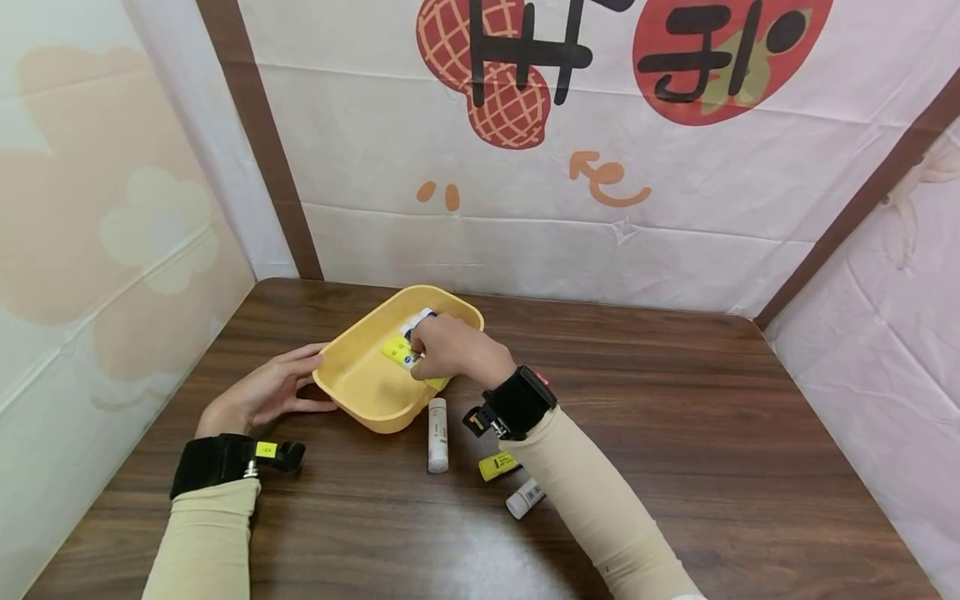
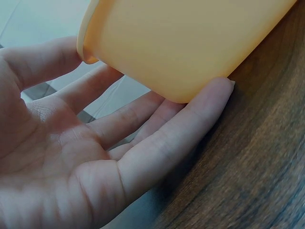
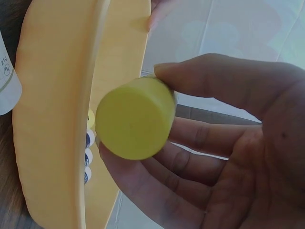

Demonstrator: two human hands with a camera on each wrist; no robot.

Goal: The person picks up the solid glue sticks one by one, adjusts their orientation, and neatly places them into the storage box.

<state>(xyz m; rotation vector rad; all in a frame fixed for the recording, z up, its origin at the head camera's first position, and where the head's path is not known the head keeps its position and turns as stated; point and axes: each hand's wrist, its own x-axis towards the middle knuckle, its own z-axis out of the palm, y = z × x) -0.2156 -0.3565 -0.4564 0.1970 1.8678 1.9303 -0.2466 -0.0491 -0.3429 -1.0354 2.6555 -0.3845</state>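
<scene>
A yellow plastic bin stands on the wooden table. My left hand touches its left end, fingers nearly straight, some at the rim and the thumb low by the base in the left wrist view. Over the bin's near right side, my right hand pinches a glue stick between thumb and fingers, its yellow end facing the right wrist camera. Inside the bin lie several more sticks, among them a yellow glue stick and some with white ends, partly hidden by my hand and the bin wall.
In front of the bin lies a white glue stick. A yellow glue stick and another white glue stick lie nearer, beside and partly under my right forearm. A printed cloth wall rises behind the table.
</scene>
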